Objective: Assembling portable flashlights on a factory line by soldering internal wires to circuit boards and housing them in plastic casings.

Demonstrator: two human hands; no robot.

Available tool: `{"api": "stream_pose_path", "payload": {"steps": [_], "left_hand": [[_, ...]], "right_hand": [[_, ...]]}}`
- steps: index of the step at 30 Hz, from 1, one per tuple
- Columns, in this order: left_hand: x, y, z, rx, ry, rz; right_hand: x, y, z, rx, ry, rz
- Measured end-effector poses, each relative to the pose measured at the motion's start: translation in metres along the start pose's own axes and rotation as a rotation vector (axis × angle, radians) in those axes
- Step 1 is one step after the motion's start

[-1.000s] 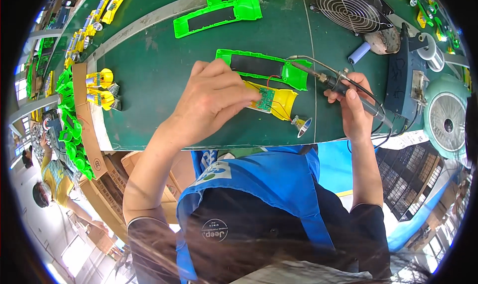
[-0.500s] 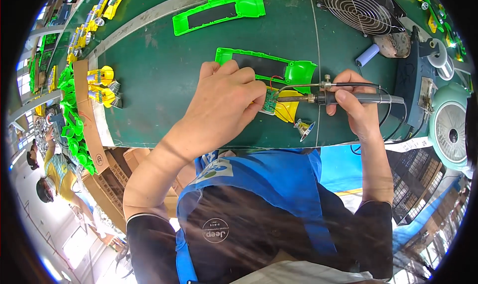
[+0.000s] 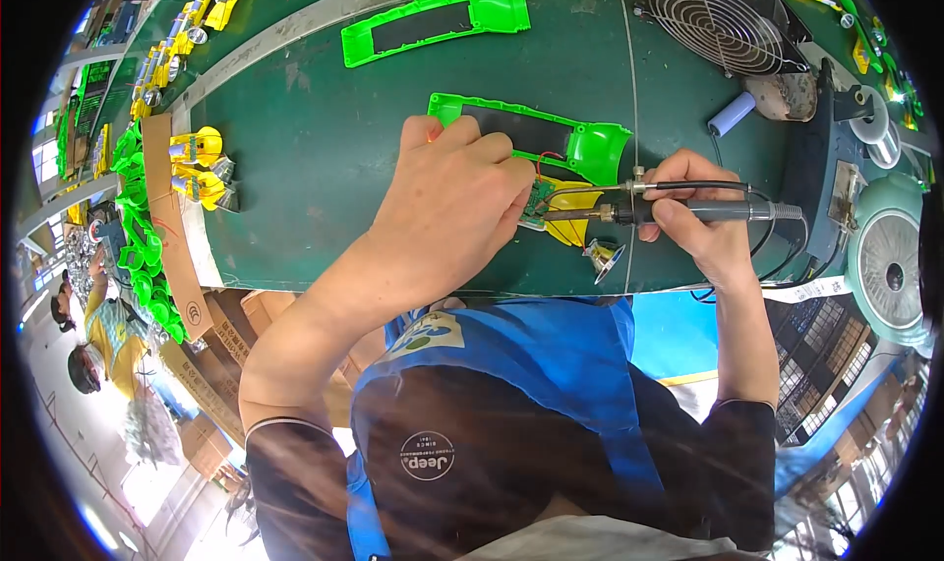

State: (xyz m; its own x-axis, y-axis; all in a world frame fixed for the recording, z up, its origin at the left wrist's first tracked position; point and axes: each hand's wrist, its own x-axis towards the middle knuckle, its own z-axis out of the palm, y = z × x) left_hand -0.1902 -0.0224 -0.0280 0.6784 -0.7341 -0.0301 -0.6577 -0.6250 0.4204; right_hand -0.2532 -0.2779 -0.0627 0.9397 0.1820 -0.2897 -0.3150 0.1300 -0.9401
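My right hand (image 3: 703, 217) grips a soldering iron (image 3: 698, 210) with a thin metal feed tube fixed along it. Its tip points left and reaches a small green circuit board (image 3: 537, 207). That board sits on a yellow plastic lamp part (image 3: 568, 229), with a round silver reflector (image 3: 604, 258) at its near right. My left hand (image 3: 457, 192) is closed at the board's left side; its fingertips, and whatever they pinch, are hidden. Just beyond lies a green plastic housing half (image 3: 597, 153) with a dark inner panel. A thin red wire shows between board and housing.
More green housings (image 3: 497, 8) lie at the far side. Yellow lamp parts (image 3: 200, 183) stand at left beside a cardboard strip (image 3: 173, 227). On the right are a black fan (image 3: 723, 22), a purple cylindrical cell (image 3: 732, 115), a solder reel (image 3: 873, 118) and a pale green fan (image 3: 891, 261).
The soldering iron and my right hand have shifted slightly nearer to me, and the tip now sits lower on the board. My left hand stays closed in nearly the same place.
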Motion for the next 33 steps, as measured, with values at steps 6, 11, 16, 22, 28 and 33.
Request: {"api": "stream_pose_path", "payload": {"steps": [6,11,16,22,28,33], "left_hand": [[-0.002,0.002,0.002,-0.002,0.004,-0.009],[-0.005,0.001,0.007,0.034,0.001,-0.017],[-0.002,0.001,0.005,0.018,-0.014,-0.032],[0.003,0.002,0.0,0.013,0.011,0.011],[0.02,-0.033,-0.017,-0.148,0.285,0.034],[0.021,-0.059,-0.01,0.128,0.207,0.187]], "right_hand": [[-0.004,0.001,0.0,-0.049,0.023,-0.02],[-0.01,0.01,-0.004,-0.02,0.027,-0.119],[-0.012,0.011,-0.011,0.045,0.119,-0.18],[-0.001,0.005,-0.007,0.009,0.183,-0.318],[0.022,-0.012,0.014,-0.038,0.139,-0.549],[0.077,-0.013,0.032,-0.265,0.053,-0.655]]}}
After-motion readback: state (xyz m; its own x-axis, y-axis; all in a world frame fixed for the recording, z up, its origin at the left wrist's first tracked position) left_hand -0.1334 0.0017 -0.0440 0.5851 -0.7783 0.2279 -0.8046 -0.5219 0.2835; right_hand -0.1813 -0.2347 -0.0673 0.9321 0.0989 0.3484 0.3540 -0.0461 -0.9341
